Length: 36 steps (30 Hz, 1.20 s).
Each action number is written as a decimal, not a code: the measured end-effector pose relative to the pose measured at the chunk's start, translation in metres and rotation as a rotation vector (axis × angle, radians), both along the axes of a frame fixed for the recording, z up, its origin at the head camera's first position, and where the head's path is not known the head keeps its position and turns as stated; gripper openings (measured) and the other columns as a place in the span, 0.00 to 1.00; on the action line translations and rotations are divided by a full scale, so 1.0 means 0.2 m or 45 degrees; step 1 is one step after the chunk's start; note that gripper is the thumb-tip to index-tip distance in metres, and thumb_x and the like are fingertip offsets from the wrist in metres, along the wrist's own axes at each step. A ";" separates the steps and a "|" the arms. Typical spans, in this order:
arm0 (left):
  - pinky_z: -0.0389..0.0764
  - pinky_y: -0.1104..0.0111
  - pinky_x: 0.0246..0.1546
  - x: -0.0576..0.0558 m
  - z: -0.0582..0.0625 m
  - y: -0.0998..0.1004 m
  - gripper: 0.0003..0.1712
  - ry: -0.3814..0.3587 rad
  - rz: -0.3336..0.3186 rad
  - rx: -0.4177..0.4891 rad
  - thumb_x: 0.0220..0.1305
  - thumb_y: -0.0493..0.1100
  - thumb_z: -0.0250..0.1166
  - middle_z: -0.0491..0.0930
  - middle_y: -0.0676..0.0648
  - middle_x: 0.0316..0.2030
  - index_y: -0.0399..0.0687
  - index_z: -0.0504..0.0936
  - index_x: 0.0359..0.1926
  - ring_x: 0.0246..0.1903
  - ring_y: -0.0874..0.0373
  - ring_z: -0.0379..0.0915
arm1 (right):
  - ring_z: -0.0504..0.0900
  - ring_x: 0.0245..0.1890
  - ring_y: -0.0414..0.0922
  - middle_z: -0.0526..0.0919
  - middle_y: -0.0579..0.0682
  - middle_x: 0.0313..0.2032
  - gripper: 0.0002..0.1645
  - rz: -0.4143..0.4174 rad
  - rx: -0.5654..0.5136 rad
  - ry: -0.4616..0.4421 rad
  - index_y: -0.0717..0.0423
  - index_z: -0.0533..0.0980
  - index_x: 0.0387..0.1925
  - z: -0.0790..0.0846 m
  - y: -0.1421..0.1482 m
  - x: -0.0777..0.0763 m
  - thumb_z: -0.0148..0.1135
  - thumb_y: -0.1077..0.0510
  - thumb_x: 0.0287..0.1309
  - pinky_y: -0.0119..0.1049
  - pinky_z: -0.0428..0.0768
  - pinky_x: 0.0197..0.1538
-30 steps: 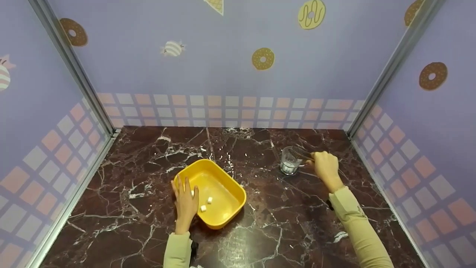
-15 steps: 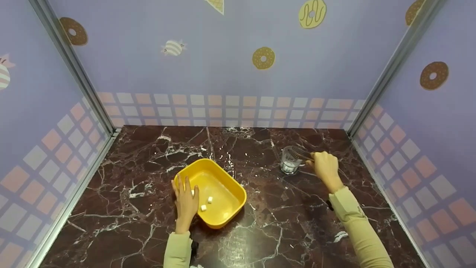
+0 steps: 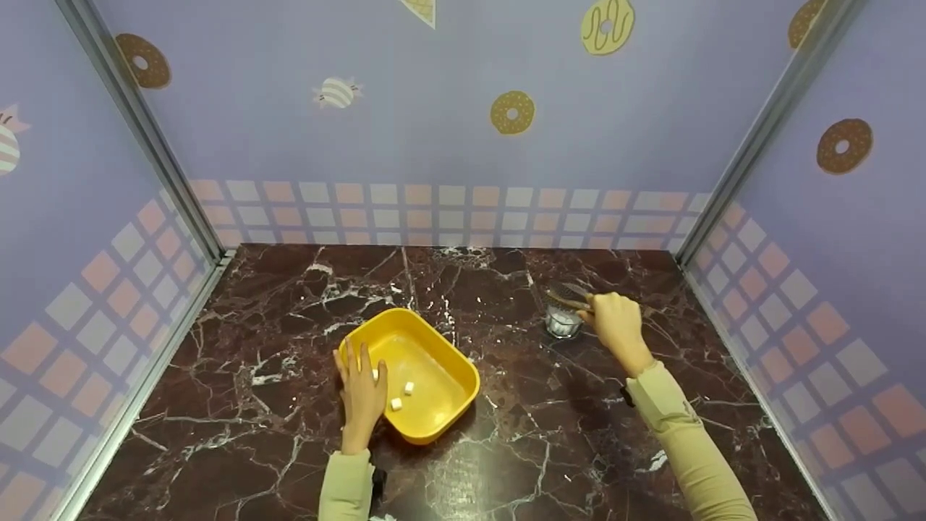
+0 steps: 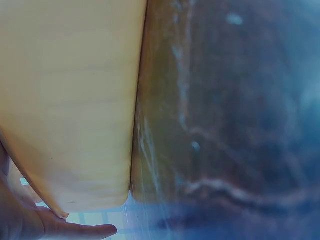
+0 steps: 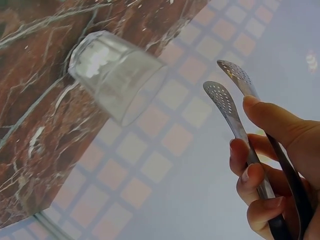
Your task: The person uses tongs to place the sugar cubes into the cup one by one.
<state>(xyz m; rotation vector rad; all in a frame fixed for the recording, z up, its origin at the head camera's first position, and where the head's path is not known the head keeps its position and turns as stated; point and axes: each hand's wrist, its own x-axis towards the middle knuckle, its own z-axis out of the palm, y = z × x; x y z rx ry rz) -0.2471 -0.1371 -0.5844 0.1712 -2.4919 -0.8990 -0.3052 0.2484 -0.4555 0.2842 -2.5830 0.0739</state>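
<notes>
My right hand [image 3: 617,325] grips metal tongs [image 5: 235,112] with perforated tips. Their two tips stand apart with nothing between them, up beside the mouth of a clear glass [image 5: 117,75] in the right wrist view. White pieces [image 3: 562,323] lie in the bottom of that glass, which stands upright on the table. Against the left side of a yellow plastic basin [image 3: 441,362] rests my left hand [image 3: 364,394], its fingers stretched along the rim. Small white cubes [image 3: 396,404] lie on the basin floor, one partly hidden by the left hand. The basin's outer wall [image 4: 75,100] fills much of the left wrist view.
The dark red marbled table [image 3: 253,325] carries the basin left of centre and the glass to its right, farther back. Patterned purple walls [image 3: 434,130] enclose the table at the back and both sides, with metal posts [image 3: 767,130] at the corners.
My right hand has shifted a little left with the tongs, which now overlap the upper part of the glass in the head view. My left hand and the basin have stayed put.
</notes>
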 end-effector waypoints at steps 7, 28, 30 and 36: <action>0.69 0.36 0.38 0.00 0.00 0.00 0.27 0.003 0.002 0.006 0.63 0.44 0.52 0.50 0.34 0.66 0.33 0.64 0.60 0.66 0.33 0.36 | 0.78 0.17 0.58 0.82 0.57 0.18 0.14 0.057 0.041 0.013 0.55 0.81 0.25 0.02 -0.10 0.03 0.70 0.50 0.37 0.50 0.72 0.17; 0.69 0.38 0.40 0.00 0.00 0.00 0.28 0.001 -0.006 0.017 0.63 0.45 0.51 0.50 0.34 0.66 0.32 0.63 0.60 0.66 0.34 0.35 | 0.79 0.20 0.50 0.81 0.52 0.19 0.20 0.292 0.097 0.082 0.51 0.80 0.32 0.07 -0.52 0.16 0.68 0.46 0.35 0.43 0.74 0.20; 0.69 0.38 0.41 0.00 0.00 0.00 0.28 0.000 -0.007 0.021 0.63 0.45 0.51 0.49 0.34 0.66 0.32 0.63 0.60 0.66 0.34 0.35 | 0.79 0.19 0.50 0.80 0.51 0.18 0.20 0.320 0.100 0.087 0.51 0.79 0.31 0.06 -0.56 0.17 0.68 0.45 0.34 0.43 0.74 0.20; 0.68 0.37 0.41 0.00 0.01 0.00 0.28 0.001 0.000 0.018 0.63 0.45 0.51 0.50 0.35 0.66 0.32 0.64 0.60 0.66 0.34 0.36 | 0.78 0.18 0.48 0.80 0.50 0.18 0.17 0.373 0.152 0.060 0.50 0.78 0.28 0.01 -0.68 0.19 0.67 0.43 0.38 0.41 0.73 0.18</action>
